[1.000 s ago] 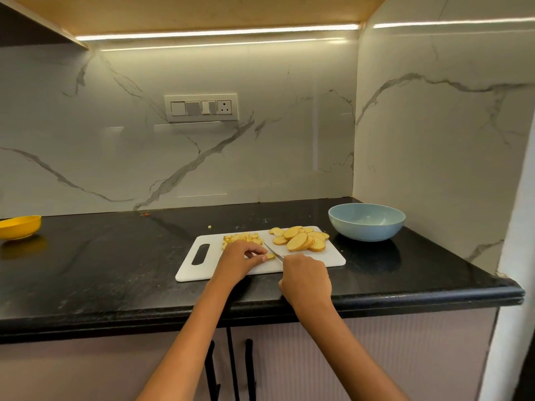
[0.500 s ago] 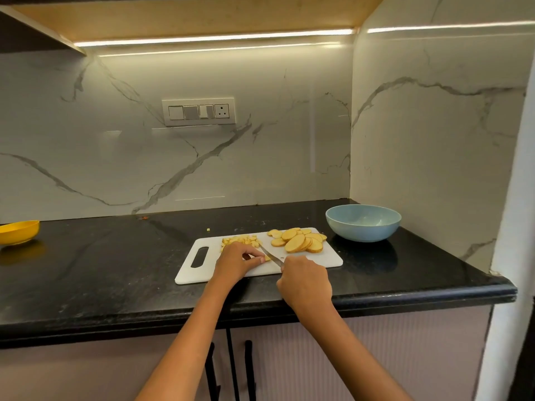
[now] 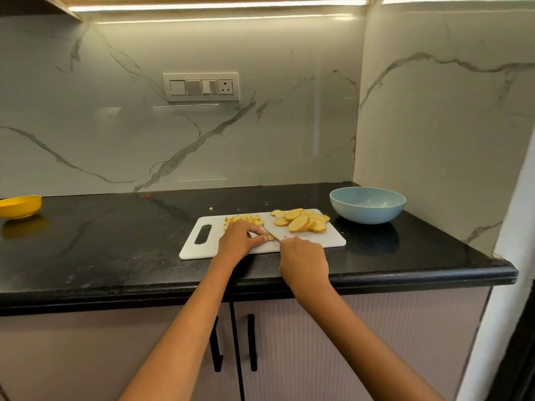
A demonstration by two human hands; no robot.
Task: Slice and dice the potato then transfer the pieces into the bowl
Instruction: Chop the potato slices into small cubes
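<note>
Kitchen corner: black stone counter (image 3: 115, 250), white marble-look walls, under-cabinet lighting.

Back wall (image 3: 115, 134) and right wall (image 3: 434, 125) are glossy white slabs with grey veining, meeting in a corner above the counter's far right corner. LED light strip (image 3: 214, 5) runs along the top under a wood-toned shelf underside, glare visible on the back wall. Switch plate (image 3: 201, 87) on the back wall: switches plus one socket. Counter front edge is rounded; below it, pale ribbed cabinet doors (image 3: 347, 342) with two vertical black handles (image 3: 252, 342). White pillar (image 3: 509, 256) at the right edge.
</note>
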